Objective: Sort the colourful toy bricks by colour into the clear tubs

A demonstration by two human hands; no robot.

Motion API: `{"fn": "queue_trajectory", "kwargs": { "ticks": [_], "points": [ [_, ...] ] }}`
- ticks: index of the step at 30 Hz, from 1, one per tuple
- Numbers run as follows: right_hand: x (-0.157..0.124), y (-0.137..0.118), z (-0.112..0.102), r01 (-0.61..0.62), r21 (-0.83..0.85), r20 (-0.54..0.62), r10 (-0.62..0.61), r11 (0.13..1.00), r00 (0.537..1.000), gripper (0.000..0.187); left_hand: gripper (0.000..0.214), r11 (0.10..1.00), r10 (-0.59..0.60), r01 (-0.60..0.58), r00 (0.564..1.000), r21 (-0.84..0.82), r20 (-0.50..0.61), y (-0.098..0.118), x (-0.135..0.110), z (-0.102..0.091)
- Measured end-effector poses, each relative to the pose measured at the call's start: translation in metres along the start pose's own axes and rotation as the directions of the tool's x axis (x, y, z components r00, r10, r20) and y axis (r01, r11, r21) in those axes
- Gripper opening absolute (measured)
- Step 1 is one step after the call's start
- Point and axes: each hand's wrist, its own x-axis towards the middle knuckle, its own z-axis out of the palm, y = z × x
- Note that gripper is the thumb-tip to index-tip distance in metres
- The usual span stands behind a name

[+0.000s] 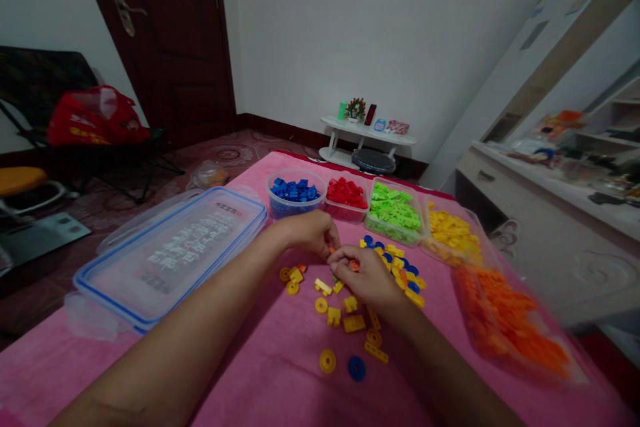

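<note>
Bare forearms (215, 320) come nearest, leading to the left hand (316, 232) and right hand (367, 275), whose fingertips meet, pinched on a small orange piece (331, 251), mostly hidden between them. A slack pinch could drop it among the yellow pieces (354, 323) just below the right hand; that hand swinging outward could scatter the mixed pile (399, 263) beside it; the left, pushing away, might nudge the round tub (281, 207) beyond.
</note>
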Motion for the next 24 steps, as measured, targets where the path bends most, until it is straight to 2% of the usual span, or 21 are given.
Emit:
{"fn": "queue_trajectory", "kwargs": {
  "ticks": [3,6,9,11,12,14,15,16,17,19,21,22,24],
  "points": [
    [0.004,-0.015,0.015,0.101,-0.258,0.086,-0.081,0.961,0.993,0.026,0.028,0.992,-0.064,0.042,0.98,-0.116,-0.19,0.003,-0.007,-0.017],
    [0.01,-0.029,0.028,0.209,-0.461,0.178,-0.141,0.863,0.974,0.027,0.028,0.969,-0.126,0.021,0.898,-0.245,-0.422,0.009,-0.01,-0.027],
    [0.014,-0.035,0.034,0.211,-0.544,0.198,-0.12,0.812,0.973,0.018,0.028,0.954,-0.153,-0.022,0.822,-0.3,-0.548,0.014,-0.008,-0.028],
    [0.016,-0.031,0.035,0.145,-0.479,0.121,-0.099,0.865,0.988,0.015,0.027,0.957,-0.138,-0.05,0.787,-0.284,-0.602,0.017,-0.005,-0.026],
    [0.017,-0.027,0.034,0.106,-0.396,0.065,-0.088,0.912,0.994,0.014,0.025,0.96,-0.128,-0.065,0.763,-0.273,-0.634,0.018,-0.003,-0.025],
    [0.017,-0.017,0.03,0.017,-0.11,-0.028,-0.021,0.994,0.999,0.012,0.023,0.958,-0.11,-0.112,0.706,-0.264,-0.7,0.023,0.001,-0.021],
    [0.017,-0.013,0.028,-0.031,0.09,-0.05,0.036,0.995,0.998,0.012,0.022,0.952,-0.097,-0.149,0.68,-0.267,-0.727,0.026,0.002,-0.019],
    [0.016,-0.009,0.025,-0.076,0.312,-0.058,0.099,0.947,0.993,0.012,0.022,0.944,-0.079,-0.192,0.66,-0.269,-0.747,0.029,0.004,-0.016],
    [0.016,-0.005,0.021,-0.113,0.53,-0.047,0.163,0.84,0.986,0.014,0.022,0.936,-0.055,-0.231,0.65,-0.266,-0.758,0.033,0.006,-0.014],
    [0.013,-0.003,0.013,-0.137,0.85,0.01,0.245,0.508,0.97,0.017,0.024,0.931,-0.004,-0.274,0.653,-0.241,-0.757,0.04,0.008,-0.007],
    [0.011,-0.004,0.004,-0.11,0.971,0.054,0.251,0.214,0.966,0.02,0.026,0.95,0.048,-0.257,0.679,-0.176,-0.733,0.044,0.01,0.0],
    [0.009,-0.006,0.0,-0.101,0.987,0.068,0.241,0.125,0.968,0.023,0.026,0.964,0.08,-0.234,0.707,-0.126,-0.703,0.046,0.011,0.003],
    [0.008,-0.008,-0.005,-0.091,0.994,0.075,0.237,0.056,0.969,0.029,0.027,0.979,0.146,-0.2,0.783,-0.022,-0.605,0.049,0.012,0.008]
  ]
}}
